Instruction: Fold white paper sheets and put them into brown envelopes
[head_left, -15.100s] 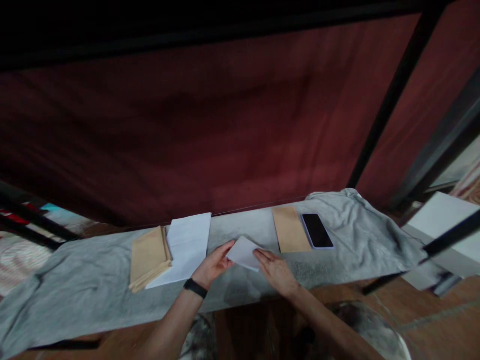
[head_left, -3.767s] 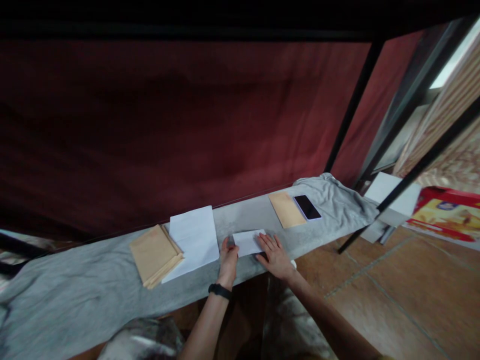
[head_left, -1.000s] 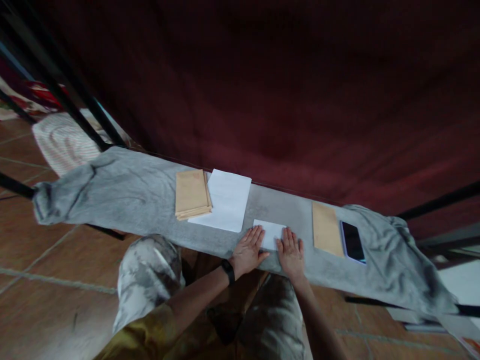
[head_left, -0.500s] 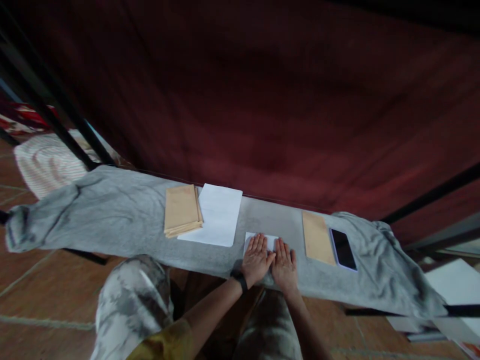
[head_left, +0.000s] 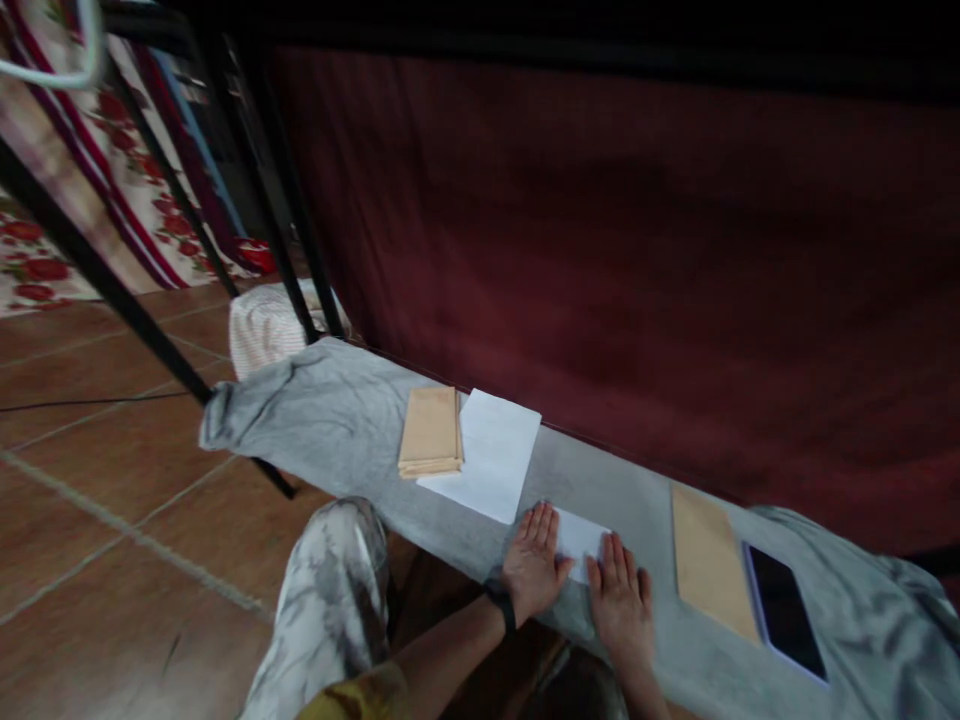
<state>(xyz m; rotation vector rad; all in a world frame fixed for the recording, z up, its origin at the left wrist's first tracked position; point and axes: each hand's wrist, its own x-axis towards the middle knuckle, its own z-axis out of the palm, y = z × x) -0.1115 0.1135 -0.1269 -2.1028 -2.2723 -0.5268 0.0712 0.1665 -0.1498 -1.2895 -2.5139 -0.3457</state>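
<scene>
A small folded-looking white paper [head_left: 579, 540] lies flat on the grey cloth [head_left: 345, 410] that covers a narrow bench. My left hand [head_left: 534, 565], with a black band on its wrist, rests palm down on the paper's left end, fingers stretched out. On the right end lies my right hand [head_left: 621, 595], also flat, with its fingers extended. Left of my hands is a larger white sheet [head_left: 499, 450], partly under a stack of brown envelopes [head_left: 430, 428]. To the right, a single brown envelope [head_left: 711, 560] lies beside a dark-screened phone [head_left: 786, 608] with a purple edge.
A dark red curtain [head_left: 600, 280] hangs behind the bench. Black metal posts [head_left: 262, 200] rise at its left end, near a striped cloth bundle [head_left: 266, 325]. My knee [head_left: 326, 570] is in front, above the brown tiled floor [head_left: 97, 560].
The view has turned to the left, so everything sits farther right. My hands have moved apart on the white paper, toward its two ends, leaving more of its middle showing.
</scene>
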